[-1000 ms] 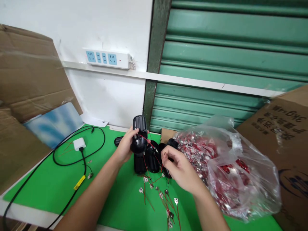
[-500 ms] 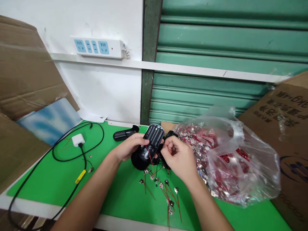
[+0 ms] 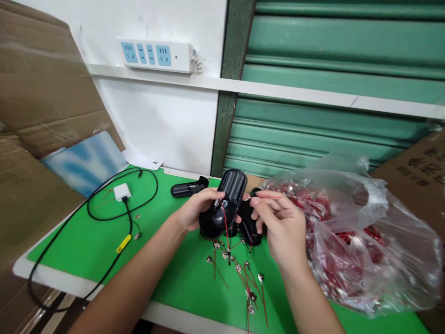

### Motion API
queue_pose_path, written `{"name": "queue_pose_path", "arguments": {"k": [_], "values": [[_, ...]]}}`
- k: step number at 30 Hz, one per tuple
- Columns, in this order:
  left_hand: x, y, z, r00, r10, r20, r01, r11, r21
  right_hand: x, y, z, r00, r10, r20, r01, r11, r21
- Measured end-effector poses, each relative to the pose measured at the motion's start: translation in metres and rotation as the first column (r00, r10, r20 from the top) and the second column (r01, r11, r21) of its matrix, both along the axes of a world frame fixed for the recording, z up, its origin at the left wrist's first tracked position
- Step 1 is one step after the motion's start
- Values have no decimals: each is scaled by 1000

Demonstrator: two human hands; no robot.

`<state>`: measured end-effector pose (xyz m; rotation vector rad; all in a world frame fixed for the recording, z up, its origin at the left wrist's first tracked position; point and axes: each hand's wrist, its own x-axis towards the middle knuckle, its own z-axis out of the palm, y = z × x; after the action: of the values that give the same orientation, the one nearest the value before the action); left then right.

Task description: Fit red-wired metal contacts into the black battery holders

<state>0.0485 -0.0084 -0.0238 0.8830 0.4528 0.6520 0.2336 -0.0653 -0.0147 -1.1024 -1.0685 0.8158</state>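
My left hand [image 3: 193, 209] is closed around a black plastic housing [image 3: 233, 185] with long battery slots, its thumb pressing on the near edge. A small metal piece [image 3: 218, 203] shows beside that thumb, and a red wire [image 3: 225, 222] hangs from the housing. Just to the right, my right hand [image 3: 282, 227] pinches a thin red wire [image 3: 269, 197], which lies across the fingers; its tip points toward the housing. Below both hands, several metal battery contacts with red wires [image 3: 251, 296] lie scattered. More black housings [image 3: 251, 232] rest partly hidden behind my hands.
A clear plastic bag [image 3: 392, 260] full of red-wired metal parts stands at the right. Another black housing [image 3: 188, 188] lies behind my left hand. A black cable [image 3: 129, 218] with a white adapter [image 3: 122, 192] loops at left on the green tabletop [image 3: 187, 273]. Cardboard [image 3: 38, 69] stands at left.
My right hand has drawn back slightly from the housing, and a red wire now shows across its fingers. The housing sits more upright in my left hand. The camera view has shifted.
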Motion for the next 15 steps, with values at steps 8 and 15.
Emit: {"name": "queue_pose_path", "arguments": {"k": [8, 15], "values": [[8, -8, 6, 997, 64, -48, -63, 998, 16, -3, -5, -5, 937, -216, 276, 175, 971, 164], [11, -1, -1, 907, 307, -287, -265, 948, 178, 8, -5, -2, 781, -235, 579, -5, 924, 382]]}}
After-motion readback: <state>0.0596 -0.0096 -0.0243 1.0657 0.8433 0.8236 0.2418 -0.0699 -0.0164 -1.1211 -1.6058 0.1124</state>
